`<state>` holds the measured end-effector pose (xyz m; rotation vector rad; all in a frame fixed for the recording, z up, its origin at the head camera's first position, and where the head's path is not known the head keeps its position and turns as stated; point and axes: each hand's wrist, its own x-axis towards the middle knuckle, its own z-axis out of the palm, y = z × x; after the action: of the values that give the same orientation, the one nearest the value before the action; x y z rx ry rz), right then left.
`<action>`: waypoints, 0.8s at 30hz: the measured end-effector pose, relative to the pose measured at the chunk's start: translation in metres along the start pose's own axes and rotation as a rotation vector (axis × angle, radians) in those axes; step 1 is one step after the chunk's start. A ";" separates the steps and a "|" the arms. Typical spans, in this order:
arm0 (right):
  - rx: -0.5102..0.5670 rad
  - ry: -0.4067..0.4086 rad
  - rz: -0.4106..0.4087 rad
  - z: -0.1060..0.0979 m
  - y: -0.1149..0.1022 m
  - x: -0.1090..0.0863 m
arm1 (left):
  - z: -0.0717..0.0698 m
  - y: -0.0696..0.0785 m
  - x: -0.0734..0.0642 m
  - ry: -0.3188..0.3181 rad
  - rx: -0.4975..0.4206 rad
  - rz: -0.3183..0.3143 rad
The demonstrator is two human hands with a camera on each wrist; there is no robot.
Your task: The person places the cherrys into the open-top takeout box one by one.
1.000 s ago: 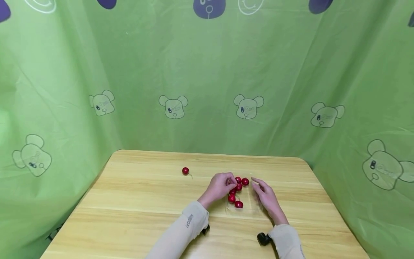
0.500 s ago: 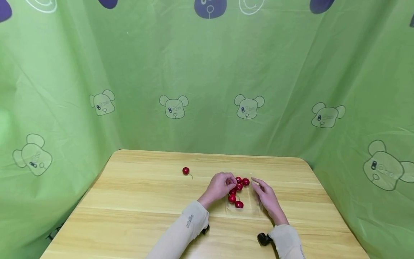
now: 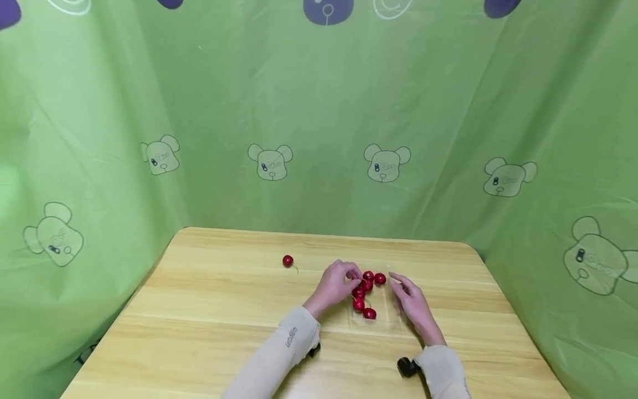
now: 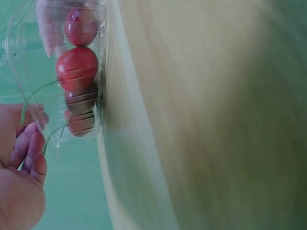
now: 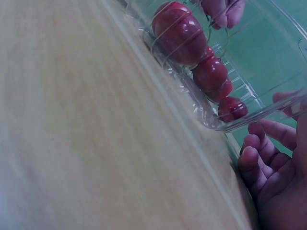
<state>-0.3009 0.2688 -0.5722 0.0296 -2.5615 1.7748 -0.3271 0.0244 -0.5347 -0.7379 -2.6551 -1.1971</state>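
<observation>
A clear plastic container [image 3: 384, 320] stands on the table with several red cherries [image 3: 369, 313] inside, mostly along its left side. My left hand [image 3: 333, 285] reaches over the left wall with thumb and index finger together. In the left wrist view a thin green stem [image 4: 38, 89] runs from a cherry [image 4: 76, 69] up to those fingers, which pinch it; the cherry still rests among the others. My right hand [image 3: 415, 306] is at the container's right side, fingers loosely bent, fingertips [image 5: 255, 128] right at the clear wall.
A single cherry [image 3: 287, 261] with its stem lies on the wooden table [image 3: 224, 288], back and left of the container. A green curtain [image 3: 319, 111] with bear drawings surrounds the table's back and sides. A black wrist camera [image 3: 407, 367] sits by the right sleeve.
My left hand has shifted slightly back and left, and the cherry below its fingertips has shifted a little with it. My right hand holds its place. The head view has tilted slightly.
</observation>
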 end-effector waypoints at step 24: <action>0.008 0.006 0.000 0.002 0.003 0.001 | -0.023 -0.008 -0.012 0.011 -0.072 -0.038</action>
<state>-0.3020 0.2678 -0.5758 0.0246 -2.5506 1.7821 -0.3221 -0.0016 -0.5278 -0.6923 -2.6409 -1.3082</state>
